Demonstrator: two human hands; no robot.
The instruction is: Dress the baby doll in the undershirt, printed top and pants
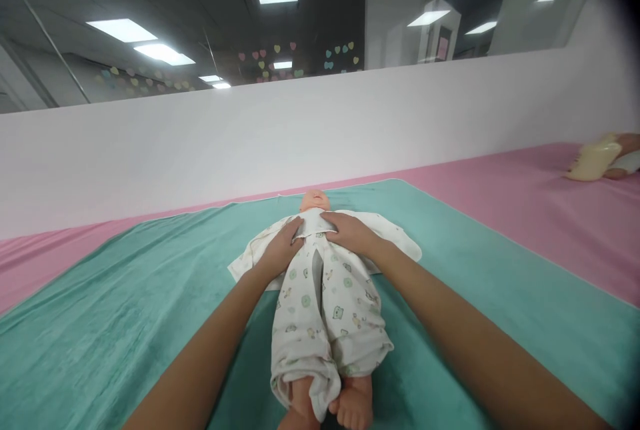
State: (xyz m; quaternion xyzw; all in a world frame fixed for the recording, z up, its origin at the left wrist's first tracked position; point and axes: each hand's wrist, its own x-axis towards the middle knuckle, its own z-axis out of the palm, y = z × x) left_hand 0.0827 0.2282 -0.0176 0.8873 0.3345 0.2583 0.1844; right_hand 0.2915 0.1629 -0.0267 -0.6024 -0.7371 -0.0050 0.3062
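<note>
Baby doll [314, 201], left hand [280, 249], right hand [351, 231] released on sleepsuit [325, 323], teal towel [150, 303], pink mat [505, 197]

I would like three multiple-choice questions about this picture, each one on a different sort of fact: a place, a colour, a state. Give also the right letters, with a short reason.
1. Where do the left hand and right hand rest?
A) on the pink mat
B) on the chest of the baby doll
C) on the doll's feet

2. What colour is the blanket under the doll?
A) pink
B) white
C) teal

3. What state are the doll's feet in?
A) bare
B) in socks
C) wrapped in cloth

1: B, both hands lie flat on the upper garment.
2: C, teal fabric spreads beneath the body.
3: A, uncovered toes show below the trouser legs.
</note>
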